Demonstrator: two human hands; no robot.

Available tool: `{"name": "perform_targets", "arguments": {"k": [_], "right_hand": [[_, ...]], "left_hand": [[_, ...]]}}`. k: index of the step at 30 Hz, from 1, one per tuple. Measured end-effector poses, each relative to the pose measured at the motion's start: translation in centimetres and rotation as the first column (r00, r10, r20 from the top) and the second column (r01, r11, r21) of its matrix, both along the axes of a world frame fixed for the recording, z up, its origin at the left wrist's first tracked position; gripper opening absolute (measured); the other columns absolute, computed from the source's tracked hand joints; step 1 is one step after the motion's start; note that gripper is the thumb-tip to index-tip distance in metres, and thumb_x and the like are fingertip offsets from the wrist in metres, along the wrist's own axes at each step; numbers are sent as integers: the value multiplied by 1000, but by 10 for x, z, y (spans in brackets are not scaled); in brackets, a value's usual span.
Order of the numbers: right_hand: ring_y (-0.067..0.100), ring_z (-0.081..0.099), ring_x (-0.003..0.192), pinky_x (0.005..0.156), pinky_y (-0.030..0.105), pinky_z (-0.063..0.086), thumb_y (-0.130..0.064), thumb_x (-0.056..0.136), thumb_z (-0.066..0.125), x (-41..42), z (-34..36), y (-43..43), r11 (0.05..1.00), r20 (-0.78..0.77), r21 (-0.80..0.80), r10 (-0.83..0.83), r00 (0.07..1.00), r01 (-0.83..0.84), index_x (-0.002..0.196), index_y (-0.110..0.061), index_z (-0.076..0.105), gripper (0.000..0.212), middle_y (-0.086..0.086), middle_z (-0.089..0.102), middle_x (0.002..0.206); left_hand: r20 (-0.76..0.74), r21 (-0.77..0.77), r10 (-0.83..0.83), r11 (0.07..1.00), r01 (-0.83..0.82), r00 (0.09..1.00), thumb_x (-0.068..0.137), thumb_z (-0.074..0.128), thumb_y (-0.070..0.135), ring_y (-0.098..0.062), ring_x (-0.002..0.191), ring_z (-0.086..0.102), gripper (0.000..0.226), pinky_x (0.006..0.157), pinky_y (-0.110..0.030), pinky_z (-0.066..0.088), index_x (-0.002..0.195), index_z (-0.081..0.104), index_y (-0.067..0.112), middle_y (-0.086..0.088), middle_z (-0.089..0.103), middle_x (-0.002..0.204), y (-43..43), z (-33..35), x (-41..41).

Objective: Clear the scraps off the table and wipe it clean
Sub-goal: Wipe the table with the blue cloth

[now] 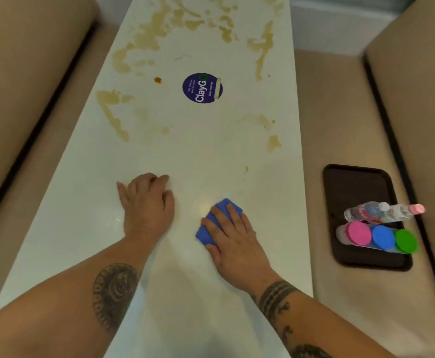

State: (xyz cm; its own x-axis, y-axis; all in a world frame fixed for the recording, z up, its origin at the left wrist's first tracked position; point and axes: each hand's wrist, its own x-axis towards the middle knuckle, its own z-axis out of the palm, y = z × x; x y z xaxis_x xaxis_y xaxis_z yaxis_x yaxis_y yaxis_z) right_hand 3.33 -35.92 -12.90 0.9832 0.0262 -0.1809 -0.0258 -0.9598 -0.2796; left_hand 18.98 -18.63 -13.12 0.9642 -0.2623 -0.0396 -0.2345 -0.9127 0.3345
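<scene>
Ahead of the left hand's fingertips, the white table runs bare except for flat brown smears, which block nothing. Beyond the right hand's fingers, past the folded blue cloth under them, the only item is a flat purple round sticker. Open surface lies between the two hands. Off the table to the right of the right fingers, a dark tray with bottles and three coloured-lidded containers occupies the bench seat.
</scene>
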Motion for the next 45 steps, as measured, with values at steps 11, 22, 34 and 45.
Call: {"name": "perform_targets", "arguments": {"k": [11,22,34,45], "right_hand": [[36,2,154,122,56,7,-39,104,34,124,-15,-71,920,97,-11,-390,916,392,157,-24,28,55,4,17,166],[36,13,152,122,56,14,-42,101,31,94,-12,-105,978,109,-2,-209,972,210,151,-23,40,54,6,29,162],[29,10,154,123,53,14,-45,101,32,13,-7,-106,1000,48,-10,-23,999,23,151,-30,38,52,-4,28,161],[32,9,154,124,54,13,-45,102,26,55,-9,-161,933,59,-82,-347,936,351,158,-20,27,61,6,20,166]], "left_hand": [[74,52,28,998,-32,997,95,50,27,-31,131,37,38,122,-56,14,133,56,25,-4,48,133,-7,-7,-2],[68,37,44,998,-47,997,91,39,36,-29,131,37,45,122,-54,15,132,56,28,0,47,132,-6,-8,-1],[21,-44,137,990,-136,990,88,39,31,-33,131,40,47,123,-57,4,125,64,15,-6,52,134,-37,3,-1],[13,30,-153,988,153,988,93,35,40,-25,139,32,48,123,-61,6,134,54,24,0,43,143,-116,-8,24]]}}
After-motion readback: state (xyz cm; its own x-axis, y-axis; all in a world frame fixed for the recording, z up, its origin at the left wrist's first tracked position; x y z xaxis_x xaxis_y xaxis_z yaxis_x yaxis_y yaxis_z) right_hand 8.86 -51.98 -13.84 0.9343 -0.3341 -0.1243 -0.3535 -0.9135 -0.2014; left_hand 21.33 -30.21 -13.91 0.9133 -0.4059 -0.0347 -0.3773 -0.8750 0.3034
